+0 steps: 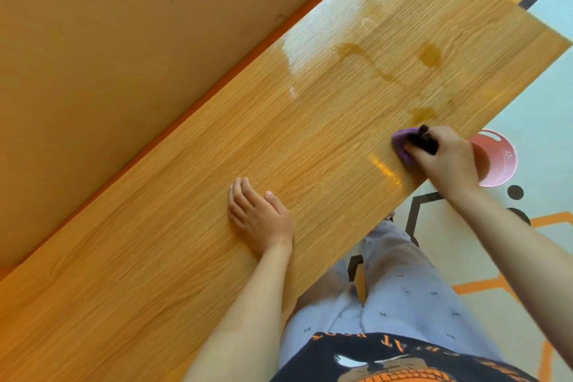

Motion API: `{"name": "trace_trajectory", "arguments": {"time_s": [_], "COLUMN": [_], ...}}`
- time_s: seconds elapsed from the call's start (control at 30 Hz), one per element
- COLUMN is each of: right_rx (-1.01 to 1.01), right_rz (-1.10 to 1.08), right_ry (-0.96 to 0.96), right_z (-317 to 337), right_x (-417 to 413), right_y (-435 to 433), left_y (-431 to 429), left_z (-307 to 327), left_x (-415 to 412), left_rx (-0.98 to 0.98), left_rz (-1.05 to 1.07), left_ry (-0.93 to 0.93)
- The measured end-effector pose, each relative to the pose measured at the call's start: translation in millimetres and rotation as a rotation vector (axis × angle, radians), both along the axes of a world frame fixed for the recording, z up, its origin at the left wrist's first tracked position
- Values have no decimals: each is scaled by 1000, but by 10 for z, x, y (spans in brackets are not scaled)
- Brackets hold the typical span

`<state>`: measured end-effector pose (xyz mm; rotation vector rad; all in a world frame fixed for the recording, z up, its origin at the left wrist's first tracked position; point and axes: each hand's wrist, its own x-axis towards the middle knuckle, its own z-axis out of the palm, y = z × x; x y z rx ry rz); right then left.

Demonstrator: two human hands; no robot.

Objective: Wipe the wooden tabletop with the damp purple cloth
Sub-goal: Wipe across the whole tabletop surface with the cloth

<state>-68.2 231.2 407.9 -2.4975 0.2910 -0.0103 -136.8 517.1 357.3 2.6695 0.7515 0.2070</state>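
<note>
Purple cloth bunched under right hand, fingers clamped on it, pressed to tabletop near front edge; no clear long axis. Left hand flat, palm down, fingers spread toward wall, holding nothing. Brown stains beyond cloth.

Wide open wooden tabletop on the far-left stretch, bare from the wall edge to the near edge; blocked mid-board only by the left hand, pressed flat, forearm crossing the near edge; blocked near the right end by the right hand closed around the purple cloth; free lane between the two hands; beyond the cloth, brown spill patches on otherwise unoccupied board; off the near-right edge, a pink bowl on the floor just beside the right wrist.
</note>
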Motion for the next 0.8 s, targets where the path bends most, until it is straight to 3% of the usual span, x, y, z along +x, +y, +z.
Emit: {"name": "trace_trajectory", "arguments": {"time_s": [0.17, 0.4, 0.47, 0.67, 0.8], "right_rx": [39, 252, 269, 165, 141], "right_rz": [-18, 478, 532, 156, 63], "right_ry": [22, 91, 95, 56, 56], "right_z": [-13, -119, -131, -12, 40], "right_x": [-291, -1058, -1052, -641, -711], "right_y": [67, 943, 952, 284, 168], "left_y": [5, 7, 9, -7, -2], "left_z": [-3, 3, 6, 12, 10], "left_x": [0, -6, -10, -3, -27], "left_rx": [0, 5, 13, 7, 12], "left_rz": [-2, -10, -16, -10, -15], "left_ry": [1, 7, 3, -1, -8]}}
